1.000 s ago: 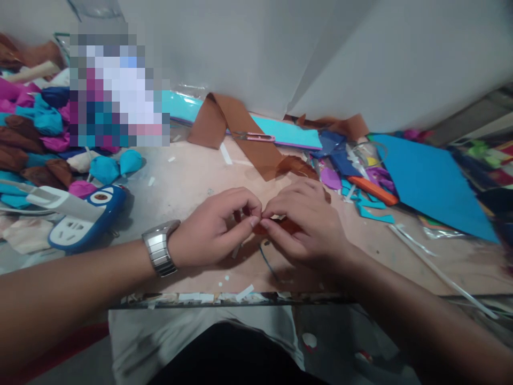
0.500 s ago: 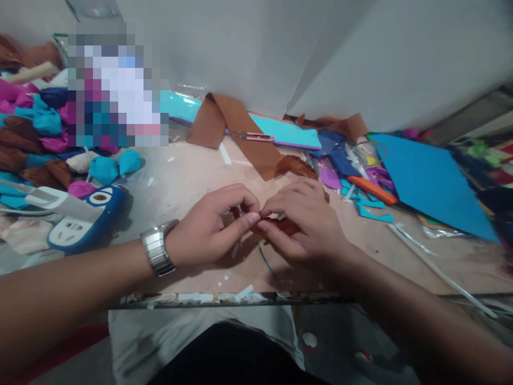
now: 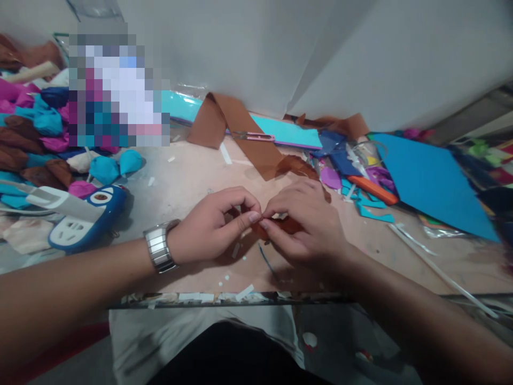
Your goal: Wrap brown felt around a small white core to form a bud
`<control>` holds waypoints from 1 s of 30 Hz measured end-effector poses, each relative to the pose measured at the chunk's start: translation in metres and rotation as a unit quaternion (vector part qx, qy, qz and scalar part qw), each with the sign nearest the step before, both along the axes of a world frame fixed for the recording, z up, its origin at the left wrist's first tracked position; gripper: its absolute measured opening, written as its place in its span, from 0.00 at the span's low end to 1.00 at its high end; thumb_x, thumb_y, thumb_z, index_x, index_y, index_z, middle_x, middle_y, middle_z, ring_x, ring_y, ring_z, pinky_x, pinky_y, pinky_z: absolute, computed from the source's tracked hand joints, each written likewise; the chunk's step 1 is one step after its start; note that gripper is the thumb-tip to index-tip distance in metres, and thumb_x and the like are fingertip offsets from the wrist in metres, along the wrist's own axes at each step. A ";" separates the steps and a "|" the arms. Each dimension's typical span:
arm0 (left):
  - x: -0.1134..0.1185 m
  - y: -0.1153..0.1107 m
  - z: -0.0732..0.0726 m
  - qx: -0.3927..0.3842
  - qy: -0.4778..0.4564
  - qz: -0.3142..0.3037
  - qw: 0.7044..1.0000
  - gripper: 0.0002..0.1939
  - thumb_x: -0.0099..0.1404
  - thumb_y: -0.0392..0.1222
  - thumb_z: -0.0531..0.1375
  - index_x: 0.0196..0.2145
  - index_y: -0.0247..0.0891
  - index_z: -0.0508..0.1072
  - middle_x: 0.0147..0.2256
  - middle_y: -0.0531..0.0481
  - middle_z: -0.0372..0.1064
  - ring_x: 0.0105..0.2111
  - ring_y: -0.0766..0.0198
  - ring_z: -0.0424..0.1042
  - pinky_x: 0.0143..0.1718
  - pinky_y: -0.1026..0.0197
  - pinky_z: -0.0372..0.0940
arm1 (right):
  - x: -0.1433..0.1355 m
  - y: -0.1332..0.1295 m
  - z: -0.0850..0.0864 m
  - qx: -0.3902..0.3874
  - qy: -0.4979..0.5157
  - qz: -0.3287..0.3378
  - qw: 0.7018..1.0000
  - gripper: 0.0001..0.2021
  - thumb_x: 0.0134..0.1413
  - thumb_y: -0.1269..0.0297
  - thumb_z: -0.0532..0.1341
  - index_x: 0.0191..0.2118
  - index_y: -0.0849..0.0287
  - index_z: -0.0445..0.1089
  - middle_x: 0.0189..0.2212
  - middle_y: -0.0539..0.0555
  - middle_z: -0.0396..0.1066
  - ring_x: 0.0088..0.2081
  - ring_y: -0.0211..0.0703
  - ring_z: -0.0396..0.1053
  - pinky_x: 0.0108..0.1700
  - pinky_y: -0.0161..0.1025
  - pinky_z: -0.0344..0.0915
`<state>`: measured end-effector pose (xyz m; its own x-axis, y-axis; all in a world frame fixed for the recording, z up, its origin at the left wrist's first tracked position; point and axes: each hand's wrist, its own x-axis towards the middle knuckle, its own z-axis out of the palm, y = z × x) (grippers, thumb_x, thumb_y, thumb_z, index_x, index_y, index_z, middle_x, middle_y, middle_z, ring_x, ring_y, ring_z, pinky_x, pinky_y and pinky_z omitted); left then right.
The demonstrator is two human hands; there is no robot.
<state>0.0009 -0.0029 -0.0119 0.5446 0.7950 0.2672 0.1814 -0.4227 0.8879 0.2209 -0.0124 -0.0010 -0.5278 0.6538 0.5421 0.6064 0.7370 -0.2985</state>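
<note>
My left hand (image 3: 216, 227), with a metal watch (image 3: 160, 246) on its wrist, pinches thumb against index finger over the table. Facing it, my right hand (image 3: 308, 219) is closed in a pinch, the fingertips of both hands meeting. Between them is a piece of brown crepe paper (image 3: 292, 226), mostly covered by the right hand; the left fingertips grip its edge. Beyond the hands lies a long folded brown crepe paper strip (image 3: 252, 147), with pink-handled thread snips (image 3: 256, 137) on top of it.
On the left are several wrapped paper balls (image 3: 104, 169) and a blue power socket (image 3: 94, 224) with a white plug. To the right lie an orange cutter (image 3: 372, 190), a large blue sheet (image 3: 433, 184) and a white strip (image 3: 441, 270). A grey panel (image 3: 240, 53) rises behind.
Both hands hold the same pinch on the brown crepe paper. The left hand has shifted very slightly right, and its wrist has turned a little.
</note>
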 end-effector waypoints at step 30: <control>-0.002 0.003 0.003 0.104 -0.014 0.029 0.994 0.06 0.68 0.41 0.66 0.41 0.40 0.82 0.38 0.47 0.80 0.39 0.63 0.77 0.42 0.62 0.71 | 0.003 0.001 0.001 0.019 0.003 -0.004 1.000 0.04 0.60 0.65 0.65 0.32 0.55 0.72 0.29 0.48 0.76 0.37 0.45 0.71 0.51 0.49 0.60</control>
